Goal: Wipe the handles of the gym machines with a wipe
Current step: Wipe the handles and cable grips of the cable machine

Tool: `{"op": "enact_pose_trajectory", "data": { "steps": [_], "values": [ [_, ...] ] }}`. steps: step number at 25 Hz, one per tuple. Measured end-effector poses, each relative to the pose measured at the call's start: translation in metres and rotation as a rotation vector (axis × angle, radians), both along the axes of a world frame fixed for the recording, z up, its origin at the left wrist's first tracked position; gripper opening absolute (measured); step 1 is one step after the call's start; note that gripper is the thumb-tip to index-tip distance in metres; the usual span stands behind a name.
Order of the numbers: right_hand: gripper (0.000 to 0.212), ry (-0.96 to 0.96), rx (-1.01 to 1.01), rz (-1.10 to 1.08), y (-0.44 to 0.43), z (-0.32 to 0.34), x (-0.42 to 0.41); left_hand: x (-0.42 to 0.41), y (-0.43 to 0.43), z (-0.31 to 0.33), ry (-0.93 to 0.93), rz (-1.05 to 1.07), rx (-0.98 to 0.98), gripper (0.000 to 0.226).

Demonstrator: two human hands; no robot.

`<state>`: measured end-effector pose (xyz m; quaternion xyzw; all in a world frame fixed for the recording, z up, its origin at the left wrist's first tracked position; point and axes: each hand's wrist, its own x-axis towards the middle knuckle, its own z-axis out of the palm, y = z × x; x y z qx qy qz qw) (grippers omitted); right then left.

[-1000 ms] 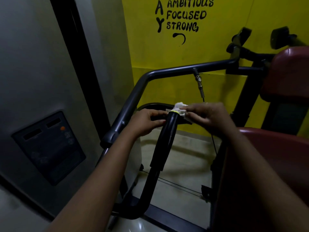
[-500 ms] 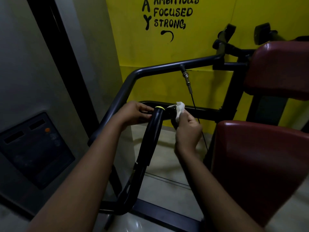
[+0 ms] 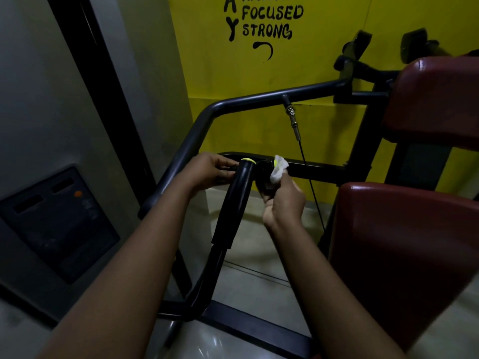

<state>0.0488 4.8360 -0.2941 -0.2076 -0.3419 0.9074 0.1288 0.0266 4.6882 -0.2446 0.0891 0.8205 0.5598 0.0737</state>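
Yellow wall (image 3: pixel 324 73) behind, left hand (image 3: pixel 210 169) gripping handle (image 3: pixel 238 198) top, right hand (image 3: pixel 283 206) holding wipe (image 3: pixel 278 169) just right of it.

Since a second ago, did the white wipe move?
Yes. The wipe covered the yellow cap on the handle; now the right hand holds it just right of that cap, which shows bare.

The left hand (image 3: pixel 210 172) holds the black handle (image 3: pixel 237 203) near its top. The right hand (image 3: pixel 283 206) presses a white wipe (image 3: pixel 279 169) against the neighbouring grip (image 3: pixel 263 178).
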Motion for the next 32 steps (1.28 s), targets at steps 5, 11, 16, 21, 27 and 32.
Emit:
{"op": "enact_pose_trajectory", "data": {
  "steps": [5,11,16,21,27,32],
  "values": [
    [0.034,0.156,-0.159,0.082,-0.027,-0.013,0.008,-0.003,0.000,0.000,-0.020,0.003,-0.004,0.031],
    [0.028,0.226,0.184,0.054,-0.025,-0.035,0.009,-0.003,-0.001,-0.002,-0.013,0.026,-0.001,0.032],
    [0.011,0.245,0.821,-0.364,-0.018,-0.053,0.018,-0.001,-0.002,-0.002,-0.008,0.014,0.006,0.030],
    [0.010,0.565,1.335,-0.731,0.007,-0.054,0.010,-0.004,-0.004,-0.004,-0.009,0.014,0.006,0.030],
    [0.038,0.715,2.031,-0.761,-0.003,-0.062,-0.017,-0.008,-0.006,-0.010,0.041,-0.054,-0.010,0.030],
    [0.041,1.024,2.346,-0.706,0.013,-0.043,-0.026,-0.016,-0.040,-0.010,0.123,-0.202,-0.206,0.030]
  ]
}}
